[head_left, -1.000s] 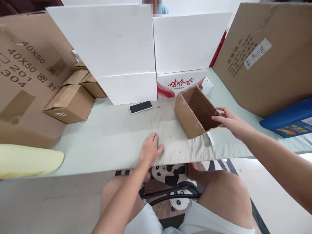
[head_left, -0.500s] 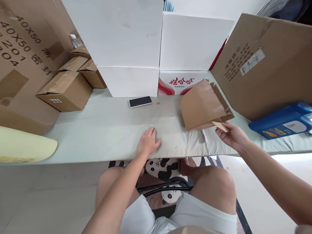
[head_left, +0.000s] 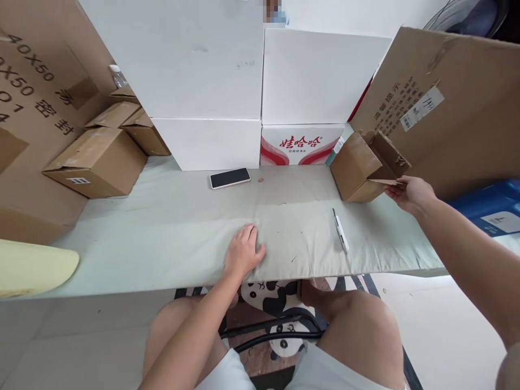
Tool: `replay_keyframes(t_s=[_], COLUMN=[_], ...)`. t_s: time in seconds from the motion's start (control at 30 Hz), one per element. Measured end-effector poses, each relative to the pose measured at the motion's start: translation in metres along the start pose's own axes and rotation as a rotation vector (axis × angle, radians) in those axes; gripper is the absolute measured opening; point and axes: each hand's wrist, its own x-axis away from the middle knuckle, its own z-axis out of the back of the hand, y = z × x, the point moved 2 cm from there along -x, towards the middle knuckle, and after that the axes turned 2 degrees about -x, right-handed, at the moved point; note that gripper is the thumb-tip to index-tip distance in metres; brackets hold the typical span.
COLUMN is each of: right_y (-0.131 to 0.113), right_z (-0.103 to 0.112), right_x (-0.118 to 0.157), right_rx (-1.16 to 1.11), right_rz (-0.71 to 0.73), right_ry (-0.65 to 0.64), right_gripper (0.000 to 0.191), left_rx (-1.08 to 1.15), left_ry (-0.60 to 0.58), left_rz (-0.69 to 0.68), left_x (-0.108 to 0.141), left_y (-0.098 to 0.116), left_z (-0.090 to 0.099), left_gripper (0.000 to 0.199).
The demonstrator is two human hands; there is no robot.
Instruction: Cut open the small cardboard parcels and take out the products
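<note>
A small brown cardboard box (head_left: 352, 167) stands at the right of the cloth-covered table, its top flaps up and open. My right hand (head_left: 410, 194) pinches one flap of this box between thumb and fingers. Resting flat on the tablecloth (head_left: 182, 227) near the front edge, my left hand (head_left: 244, 250) holds nothing, thumb apart from the fingers. A white utility knife (head_left: 340, 230) lies between the two hands. Farther back is a phone (head_left: 230, 178) with a dark screen, and a small brown scrap (head_left: 260, 180) beside it.
White boxes (head_left: 207, 143) are stacked along the back, one (head_left: 300, 143) with red print. Several small cartons (head_left: 97, 160) and a large carton (head_left: 24, 108) stand left, near a pale yellow roll (head_left: 36, 268). Right are a large cardboard panel (head_left: 459, 119) and a blue bottle (head_left: 493, 208).
My right hand has moved the open box right and back, setting it more upright and uncovering the utility knife. My left hand stays on the table. The view has shifted slightly.
</note>
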Motion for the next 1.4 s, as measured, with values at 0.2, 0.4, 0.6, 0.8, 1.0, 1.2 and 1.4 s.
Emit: replay_keyframes(t_s=[0.2, 0.4, 0.6, 0.8, 1.0, 1.2, 1.4], right_y=[-0.008, -0.016, -0.015, 0.032, 0.087, 0.103, 0.098], right_z=[-0.020, -0.056, -0.108, -0.157, -0.199, -0.210, -0.207], right_x=[-0.027, -0.060, -0.037, 0.133, 0.264, 0.274, 0.275], right_rx=[-0.158, -0.185, -0.155, -0.126, 0.144, 0.286, 0.288], right_rz=[-0.215, -0.213, -0.244, -0.017, 0.488, 0.714, 0.843], right_ry=[0.096, -0.017, -0.416, -0.972, -0.935, -0.847, -0.810], right_gripper=[0.019, 0.025, 0.034, 0.044, 0.035, 0.027, 0.021], left_rx=[-0.024, -0.028, -0.018, 0.028, 0.189, 0.132, -0.119], left_ry=[0.013, 0.021, 0.007, -0.062, -0.061, -0.010, 0.084], left_rz=[-0.011, -0.004, 0.002, 0.039, 0.047, 0.455, 0.848], left_x=[0.001, 0.001, 0.000, 0.001, 0.009, -0.007, -0.025], left_y=[-0.003, -0.004, -0.005, 0.008, 0.003, -0.089, -0.231], left_z=[0.000, -0.003, -0.003, 0.008, 0.008, 0.066, 0.175], left_gripper=[0.053, 0.052, 0.052, 0.053, 0.048, 0.032, 0.040])
